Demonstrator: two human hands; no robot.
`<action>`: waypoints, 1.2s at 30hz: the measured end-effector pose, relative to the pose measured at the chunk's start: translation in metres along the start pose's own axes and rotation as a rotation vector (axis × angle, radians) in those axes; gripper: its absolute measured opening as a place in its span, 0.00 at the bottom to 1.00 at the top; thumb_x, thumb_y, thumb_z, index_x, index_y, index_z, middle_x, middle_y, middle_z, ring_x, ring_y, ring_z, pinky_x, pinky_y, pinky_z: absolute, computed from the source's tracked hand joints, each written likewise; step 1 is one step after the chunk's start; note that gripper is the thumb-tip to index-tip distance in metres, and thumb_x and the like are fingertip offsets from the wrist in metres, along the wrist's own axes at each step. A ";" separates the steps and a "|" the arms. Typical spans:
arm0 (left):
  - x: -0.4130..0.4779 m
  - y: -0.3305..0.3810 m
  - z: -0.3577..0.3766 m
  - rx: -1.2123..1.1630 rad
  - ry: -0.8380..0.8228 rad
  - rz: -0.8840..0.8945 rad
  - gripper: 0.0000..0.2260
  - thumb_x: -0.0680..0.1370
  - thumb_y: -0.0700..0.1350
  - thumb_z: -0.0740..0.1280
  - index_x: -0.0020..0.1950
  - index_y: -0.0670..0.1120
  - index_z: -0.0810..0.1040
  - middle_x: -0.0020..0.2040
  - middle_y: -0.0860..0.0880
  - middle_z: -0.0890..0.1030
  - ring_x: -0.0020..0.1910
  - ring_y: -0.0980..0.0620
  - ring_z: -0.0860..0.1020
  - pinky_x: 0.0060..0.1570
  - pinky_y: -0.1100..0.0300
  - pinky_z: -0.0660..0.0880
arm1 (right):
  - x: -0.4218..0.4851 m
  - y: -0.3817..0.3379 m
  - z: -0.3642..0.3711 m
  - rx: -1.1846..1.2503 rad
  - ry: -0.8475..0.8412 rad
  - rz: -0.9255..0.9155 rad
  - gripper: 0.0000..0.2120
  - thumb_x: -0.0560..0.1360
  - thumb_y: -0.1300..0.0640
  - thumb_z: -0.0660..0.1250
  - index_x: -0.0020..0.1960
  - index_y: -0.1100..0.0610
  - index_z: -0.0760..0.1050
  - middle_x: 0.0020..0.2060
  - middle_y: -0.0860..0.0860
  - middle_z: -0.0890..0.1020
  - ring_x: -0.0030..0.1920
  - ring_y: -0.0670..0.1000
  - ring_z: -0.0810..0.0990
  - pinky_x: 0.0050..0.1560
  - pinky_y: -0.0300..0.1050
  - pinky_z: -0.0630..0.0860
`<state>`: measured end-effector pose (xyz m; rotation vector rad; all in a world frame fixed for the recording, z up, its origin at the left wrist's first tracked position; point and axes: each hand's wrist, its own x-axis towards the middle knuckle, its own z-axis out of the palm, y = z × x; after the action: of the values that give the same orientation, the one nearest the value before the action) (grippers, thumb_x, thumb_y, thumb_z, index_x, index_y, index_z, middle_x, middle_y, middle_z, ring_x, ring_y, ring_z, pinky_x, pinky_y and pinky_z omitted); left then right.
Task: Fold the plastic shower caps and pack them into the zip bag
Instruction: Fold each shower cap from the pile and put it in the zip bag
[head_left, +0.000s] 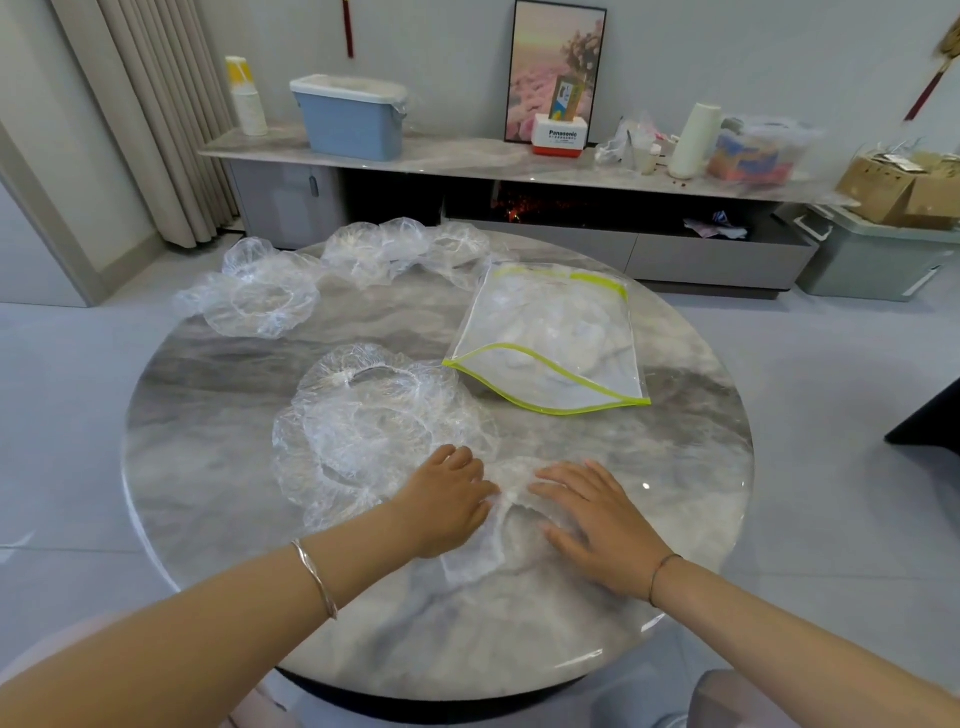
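Both left hand (447, 501) and right hand (597, 525) (grip apart) flatten shower cap (475, 558); zip bag (605, 392) holds caps (550, 327).

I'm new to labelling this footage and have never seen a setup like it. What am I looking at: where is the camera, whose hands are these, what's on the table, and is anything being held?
There is no machine here. A person works with bare hands, and the single picture comes from a wide-angle camera worn on their head, looking forward and down. The left hand and the right hand lie palm down, pressing a clear shower cap flat on the round marble table. Nothing is lifted or gripped. Just beyond the hands lies a loose cap, and more caps sit at the far edge. The zip bag with yellow-green trim lies to the right, apparently with some plastic already inside.
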<state>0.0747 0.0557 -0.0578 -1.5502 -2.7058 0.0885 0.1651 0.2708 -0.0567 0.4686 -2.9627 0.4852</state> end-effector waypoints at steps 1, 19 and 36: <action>-0.001 0.000 -0.003 0.004 -0.009 -0.011 0.27 0.78 0.53 0.43 0.57 0.48 0.80 0.47 0.48 0.79 0.50 0.46 0.75 0.55 0.57 0.60 | -0.003 -0.002 0.002 0.026 0.020 -0.046 0.21 0.76 0.41 0.57 0.65 0.48 0.71 0.64 0.44 0.72 0.66 0.43 0.64 0.72 0.41 0.49; -0.012 -0.004 -0.008 -0.203 -0.157 0.007 0.29 0.74 0.44 0.63 0.75 0.51 0.61 0.73 0.54 0.64 0.74 0.50 0.54 0.73 0.59 0.42 | -0.004 -0.010 0.005 0.291 0.042 0.164 0.12 0.75 0.54 0.59 0.48 0.48 0.81 0.43 0.39 0.82 0.45 0.43 0.79 0.51 0.36 0.71; 0.003 0.013 -0.006 -0.770 -0.020 -0.508 0.07 0.78 0.49 0.65 0.53 0.49 0.72 0.41 0.53 0.79 0.44 0.52 0.77 0.46 0.60 0.73 | 0.002 0.001 0.007 0.686 0.120 0.787 0.12 0.76 0.56 0.65 0.37 0.61 0.77 0.22 0.50 0.79 0.29 0.48 0.80 0.46 0.44 0.77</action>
<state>0.0843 0.0648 -0.0527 -0.8393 -3.2282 -1.0469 0.1625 0.2685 -0.0631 -0.7109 -2.6715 1.5330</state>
